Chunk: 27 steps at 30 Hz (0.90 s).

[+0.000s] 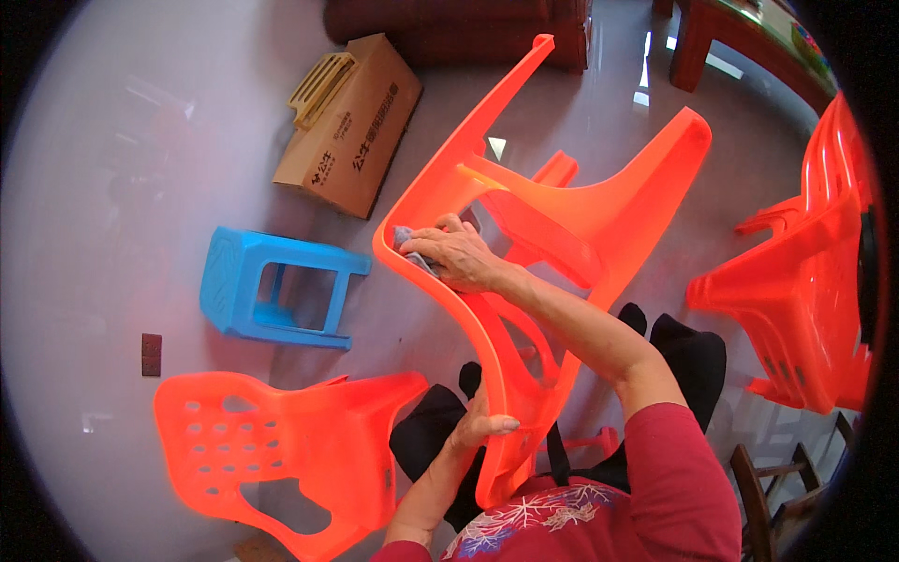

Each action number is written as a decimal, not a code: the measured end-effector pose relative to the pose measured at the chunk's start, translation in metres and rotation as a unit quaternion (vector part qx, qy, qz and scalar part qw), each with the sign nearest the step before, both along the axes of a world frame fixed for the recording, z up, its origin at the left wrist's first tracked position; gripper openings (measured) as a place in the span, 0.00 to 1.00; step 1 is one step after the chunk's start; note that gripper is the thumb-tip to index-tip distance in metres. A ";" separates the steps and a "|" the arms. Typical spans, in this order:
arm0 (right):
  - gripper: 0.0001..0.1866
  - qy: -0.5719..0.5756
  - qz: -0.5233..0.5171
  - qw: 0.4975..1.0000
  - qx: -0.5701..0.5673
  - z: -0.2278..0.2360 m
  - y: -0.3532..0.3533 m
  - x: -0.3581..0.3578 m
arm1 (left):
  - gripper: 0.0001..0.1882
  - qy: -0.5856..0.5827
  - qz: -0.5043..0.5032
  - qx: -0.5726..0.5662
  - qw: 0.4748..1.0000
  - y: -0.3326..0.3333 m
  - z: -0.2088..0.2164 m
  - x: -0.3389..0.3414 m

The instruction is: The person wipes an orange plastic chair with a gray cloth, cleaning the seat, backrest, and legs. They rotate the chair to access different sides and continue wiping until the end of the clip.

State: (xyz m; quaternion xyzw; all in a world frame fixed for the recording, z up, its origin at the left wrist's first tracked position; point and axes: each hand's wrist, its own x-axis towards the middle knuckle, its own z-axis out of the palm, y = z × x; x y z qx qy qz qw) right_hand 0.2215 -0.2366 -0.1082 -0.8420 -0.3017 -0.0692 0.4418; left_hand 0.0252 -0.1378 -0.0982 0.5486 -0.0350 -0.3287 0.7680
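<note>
An orange-red plastic chair (646, 211) is tipped over in front of my body, with its legs pointing away and to the right. My right hand (454, 255) presses a bunched grey-blue cloth (403, 236) against the chair's curved edge; the fingers are bent over it. Lower down, my left hand (482, 426) grips the rim nearest me. Its thumb lies across the edge, while its fingers are hidden behind the plastic.
A second orange chair (328, 431) with a perforated back stands at the left. Beyond it are a blue stool (234, 286) and a cardboard box (361, 131) with a beige slatted piece (323, 89). Stacked orange chairs (796, 300) stand right; dark wooden furniture (693, 47) is far right.
</note>
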 end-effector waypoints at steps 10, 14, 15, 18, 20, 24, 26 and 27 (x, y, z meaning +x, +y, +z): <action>0.20 -0.057 -0.058 0.997 0.018 -0.011 -0.055 -0.116 | 0.50 0.017 0.049 0.003 0.999 -0.009 0.016 -0.008; 0.21 -0.070 -0.134 0.988 0.024 0.007 -0.067 -0.204 | 0.48 -0.004 0.075 -0.055 0.996 -0.013 0.009 -0.012; 0.22 -0.046 -0.140 0.988 0.037 0.006 -0.064 -0.226 | 0.45 -0.005 0.071 -0.078 0.994 -0.012 0.002 -0.010; 0.24 0.030 -0.171 0.980 0.093 -0.007 -0.054 -0.279 | 0.41 0.059 0.079 -0.133 0.986 -0.021 0.005 -0.012; 0.26 0.047 -0.194 0.972 0.126 -0.017 -0.054 -0.288 | 0.40 0.068 0.089 -0.144 0.983 -0.024 0.005 -0.014; 0.30 0.038 -0.222 0.960 0.166 -0.040 -0.062 -0.285 | 0.42 0.096 0.082 -0.137 0.983 -0.027 0.007 -0.014; 0.29 0.041 -0.223 0.955 0.191 -0.046 -0.063 -0.284 | 0.42 0.104 0.096 -0.136 0.980 -0.025 0.007 -0.016; 0.29 0.044 -0.269 0.943 0.193 -0.058 -0.062 -0.279 | 0.41 0.115 0.046 -0.156 0.980 -0.021 0.003 -0.012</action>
